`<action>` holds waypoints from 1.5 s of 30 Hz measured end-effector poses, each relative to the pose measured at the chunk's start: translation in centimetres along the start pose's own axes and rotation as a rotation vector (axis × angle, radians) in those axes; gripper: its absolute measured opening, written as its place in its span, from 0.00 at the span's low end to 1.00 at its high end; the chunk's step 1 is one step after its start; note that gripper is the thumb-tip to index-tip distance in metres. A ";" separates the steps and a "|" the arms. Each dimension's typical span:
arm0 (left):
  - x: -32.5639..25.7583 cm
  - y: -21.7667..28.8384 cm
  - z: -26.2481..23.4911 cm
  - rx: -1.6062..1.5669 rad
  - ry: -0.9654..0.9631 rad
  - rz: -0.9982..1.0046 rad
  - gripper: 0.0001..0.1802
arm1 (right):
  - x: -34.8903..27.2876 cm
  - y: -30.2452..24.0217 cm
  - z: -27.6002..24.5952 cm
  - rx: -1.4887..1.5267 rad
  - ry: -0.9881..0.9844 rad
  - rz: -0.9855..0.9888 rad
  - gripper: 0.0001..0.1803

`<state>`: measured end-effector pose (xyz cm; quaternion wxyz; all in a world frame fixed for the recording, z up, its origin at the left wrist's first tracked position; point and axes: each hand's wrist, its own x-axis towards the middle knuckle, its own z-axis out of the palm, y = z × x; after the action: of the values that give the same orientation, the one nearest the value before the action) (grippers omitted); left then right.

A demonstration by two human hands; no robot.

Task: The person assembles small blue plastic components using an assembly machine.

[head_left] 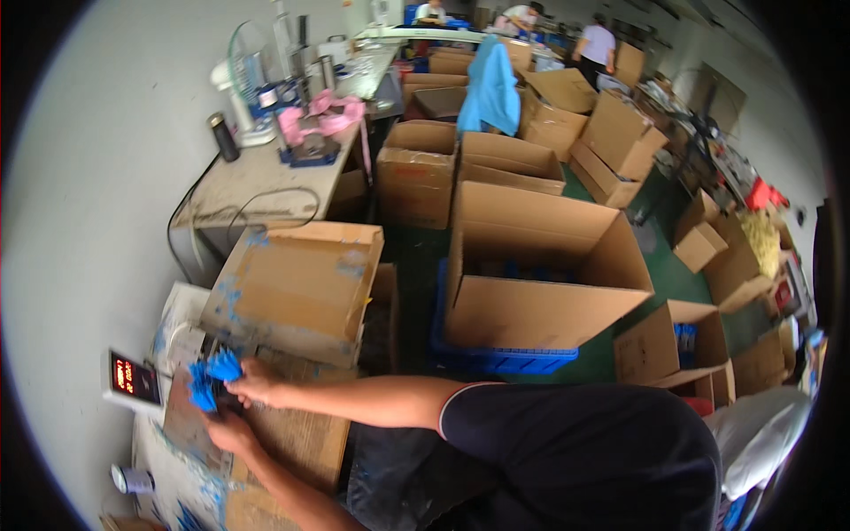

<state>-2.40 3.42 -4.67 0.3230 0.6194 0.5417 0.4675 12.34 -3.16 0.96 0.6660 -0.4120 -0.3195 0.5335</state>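
Both of my hands work close together over the wooden bench at the left. My right hand is closed on a blue tufted piece whose exact kind I cannot make out. Just below it, my left hand has its fingers closed at a second blue tufted piece, which sits against the first. A dark part behind the fingers is mostly hidden. Under the hands lies the worn wooden board, and a small box with a red lit display stands beyond them by the wall.
A blue-stained cardboard sheet leans beside the hands. Right of the bench, a large open carton stands on a blue crate. More cartons fill the floor behind. A fan and dark bottle occupy the far table. People work far back.
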 end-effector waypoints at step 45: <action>-2.0 5.2 1.7 -0.417 0.115 0.015 0.15 | -1.1 -2.1 -2.0 0.188 -0.075 0.117 0.06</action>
<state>1.13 0.56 -0.97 0.4095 0.5154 0.4461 0.6064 14.78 -4.87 1.88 0.6570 -0.3453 -0.2682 0.6142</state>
